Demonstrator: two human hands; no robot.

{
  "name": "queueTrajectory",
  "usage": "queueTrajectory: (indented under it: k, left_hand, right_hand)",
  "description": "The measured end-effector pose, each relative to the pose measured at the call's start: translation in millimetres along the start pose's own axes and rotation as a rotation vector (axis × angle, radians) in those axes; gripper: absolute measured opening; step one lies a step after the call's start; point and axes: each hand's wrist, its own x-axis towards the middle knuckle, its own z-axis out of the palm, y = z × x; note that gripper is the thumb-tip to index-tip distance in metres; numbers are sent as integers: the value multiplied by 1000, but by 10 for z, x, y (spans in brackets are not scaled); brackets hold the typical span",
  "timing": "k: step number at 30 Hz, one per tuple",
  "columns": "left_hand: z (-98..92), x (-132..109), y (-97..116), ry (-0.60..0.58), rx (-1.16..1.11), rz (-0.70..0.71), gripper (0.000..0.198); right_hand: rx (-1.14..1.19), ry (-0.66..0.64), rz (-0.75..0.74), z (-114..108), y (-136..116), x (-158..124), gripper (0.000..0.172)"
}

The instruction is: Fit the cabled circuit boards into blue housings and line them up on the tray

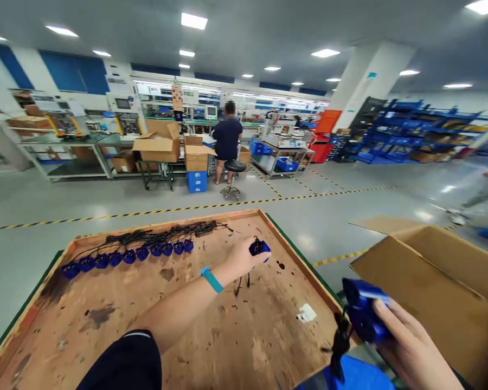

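My left hand [244, 260], with a teal band on its wrist, is closed round a small blue device [260, 248] over the right part of the wooden tray table [211, 336]. Thin black cord ends show below that hand. At the lower right, my right hand [410, 336] grips a larger-looking blue device [364, 309], from which a bundled black cable [340, 344] hangs. Several blue devices [129, 256] stand in a row along the table's far left side, their black cables [158, 235] stretched behind them.
An open cardboard box [431, 292] is at the right, beside the table. Something blue [358, 374] lies below my right hand. A white scrap [306, 313] is on the wood. Farther off, a person [228, 138] stands at a workbench near a stool [235, 167].
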Motion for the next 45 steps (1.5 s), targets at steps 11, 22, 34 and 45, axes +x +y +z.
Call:
queueTrajectory:
  k: [11,22,34,45]
  left_hand:
    - [15,-111,-1684,-33,666,-404,52]
    - [-139,-866,-2038,-192,655,-513,97]
    - [-238,-548,-1974,-259,841,-516,96]
    - [297,-246,-2181,-32,913,-580,69]
  right_hand:
    - [-879,-914,-662,2536,745,1478,44]
    - [-654,-1207,-818,3065,1320,1548,90]
    - [-735,-1039,-880,3188,1623,950,90]
    - [-749,-880,-973,3590,1657,1721,59]
